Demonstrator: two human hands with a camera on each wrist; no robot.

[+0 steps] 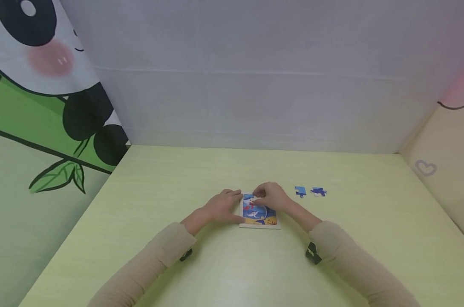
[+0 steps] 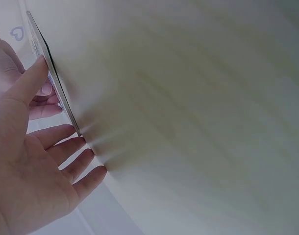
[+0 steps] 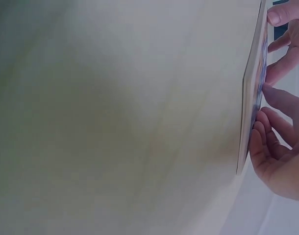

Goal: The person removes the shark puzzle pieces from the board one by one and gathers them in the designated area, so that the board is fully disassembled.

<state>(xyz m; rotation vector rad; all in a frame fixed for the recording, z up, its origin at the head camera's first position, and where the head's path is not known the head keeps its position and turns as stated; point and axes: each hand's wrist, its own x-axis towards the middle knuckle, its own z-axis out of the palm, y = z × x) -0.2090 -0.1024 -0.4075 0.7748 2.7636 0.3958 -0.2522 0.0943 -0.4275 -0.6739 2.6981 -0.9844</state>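
A small jigsaw puzzle (image 1: 253, 215) with a colourful sea picture lies in a pale tray (image 1: 260, 227) on the table. My left hand (image 1: 222, 207) rests at the tray's left side, fingers fairly straight and the thumb on its lower left corner. Over the upper right of the picture, my right hand (image 1: 275, 197) has its thumb and curled fingers brought together on a puzzle piece, mostly hidden by the fingers. In the right wrist view, the right thumb (image 3: 279, 98) touches the picture side and the other fingers curl near the tray's end.
Two loose blue puzzle pieces, one (image 1: 300, 191) nearer the right hand and another (image 1: 318, 192) beyond it, lie to the right of the tray. A pale wall (image 1: 255, 111) stands behind the table (image 1: 185, 170), with printed panels at both sides.
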